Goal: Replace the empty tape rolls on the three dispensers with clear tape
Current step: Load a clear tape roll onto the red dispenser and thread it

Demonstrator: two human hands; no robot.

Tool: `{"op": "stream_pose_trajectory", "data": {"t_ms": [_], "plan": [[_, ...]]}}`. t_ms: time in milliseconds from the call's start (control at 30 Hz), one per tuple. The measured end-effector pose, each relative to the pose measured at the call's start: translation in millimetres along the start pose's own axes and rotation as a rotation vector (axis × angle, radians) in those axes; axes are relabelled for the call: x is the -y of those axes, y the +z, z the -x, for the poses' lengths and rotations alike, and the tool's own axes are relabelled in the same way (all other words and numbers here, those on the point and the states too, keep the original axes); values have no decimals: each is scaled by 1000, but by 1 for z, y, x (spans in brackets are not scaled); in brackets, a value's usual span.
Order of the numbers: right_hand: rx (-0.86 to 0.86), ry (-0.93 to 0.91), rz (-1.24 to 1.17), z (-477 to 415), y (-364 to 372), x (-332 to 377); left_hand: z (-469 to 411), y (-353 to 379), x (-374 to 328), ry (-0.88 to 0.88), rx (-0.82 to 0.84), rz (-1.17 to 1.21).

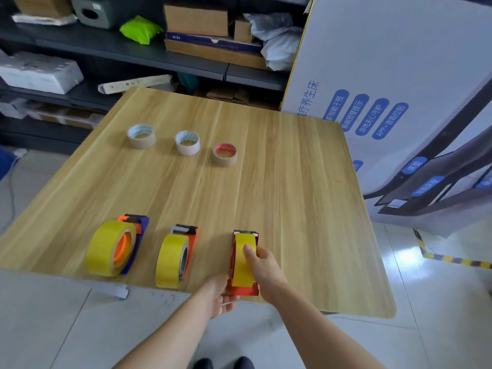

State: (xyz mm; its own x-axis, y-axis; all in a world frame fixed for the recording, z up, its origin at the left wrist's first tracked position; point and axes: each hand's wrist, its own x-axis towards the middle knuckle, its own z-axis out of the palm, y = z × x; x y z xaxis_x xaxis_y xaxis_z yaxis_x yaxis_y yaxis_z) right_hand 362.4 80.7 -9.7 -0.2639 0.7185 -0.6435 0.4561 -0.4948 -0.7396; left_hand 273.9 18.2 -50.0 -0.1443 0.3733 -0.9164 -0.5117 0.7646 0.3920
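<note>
Left hand (221, 292): grips the near end of the red dispenser (243, 290).
Right hand (263, 265): thumb and fingers curled round its yellow roll (242, 262).
Far side of table (292, 182): three empty cores (187, 143).

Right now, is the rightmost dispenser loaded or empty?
Loaded: a yellow tape roll sits in the red dispenser; the right hand grips it.

You have three dispensers in front of you: the purple dispenser (141, 226), the orange dispenser (193, 238) and the red dispenser (243, 290). They carry three yellowish tape rolls: the left roll (105, 249), the middle roll (169, 262) and the right roll (242, 262). Farther off stand three empty cores: the left core (141, 141), the middle core (187, 148) and the right core (225, 159). One table (292, 195) bears them all, and two hands show: your left hand (217, 294) and your right hand (263, 266).
</note>
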Motion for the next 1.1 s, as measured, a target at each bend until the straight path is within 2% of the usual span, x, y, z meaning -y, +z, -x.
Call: {"op": "stream_pose_trajectory", "data": {"t_ms": [200, 267, 333, 400, 433, 533, 600, 700, 867, 1100], "plan": [[13, 24, -53, -3, 5, -11, 0, -3, 2, 1, -6, 20], [16, 24, -59, -7, 5, -16, 4, -2, 0, 2, -17, -92], [16, 22, -64, -8, 5, -18, 6, -2, -3, 14, -114, -285], [14, 21, -85, -8, 4, -21, 5, -3, -5, 150, -275, -475], [15, 21, -94, -8, 4, -21, 4, -3, -7, 266, -312, -474], [-27, 3, -94, -10, -1, -22, 17, -6, -14, 570, -197, -292], [-57, -7, -112, -11, -6, -20, 21, -8, -19, 640, -97, -360], [-81, -22, -120, -12, -11, -15, 14, -14, -20, 644, -106, -553], [-136, -55, -49, -13, -8, -8, 19, -11, -30, 631, -199, -737], [-125, -147, 381, -1, -11, 6, 38, -7, -41, 651, -273, -1022]]}}
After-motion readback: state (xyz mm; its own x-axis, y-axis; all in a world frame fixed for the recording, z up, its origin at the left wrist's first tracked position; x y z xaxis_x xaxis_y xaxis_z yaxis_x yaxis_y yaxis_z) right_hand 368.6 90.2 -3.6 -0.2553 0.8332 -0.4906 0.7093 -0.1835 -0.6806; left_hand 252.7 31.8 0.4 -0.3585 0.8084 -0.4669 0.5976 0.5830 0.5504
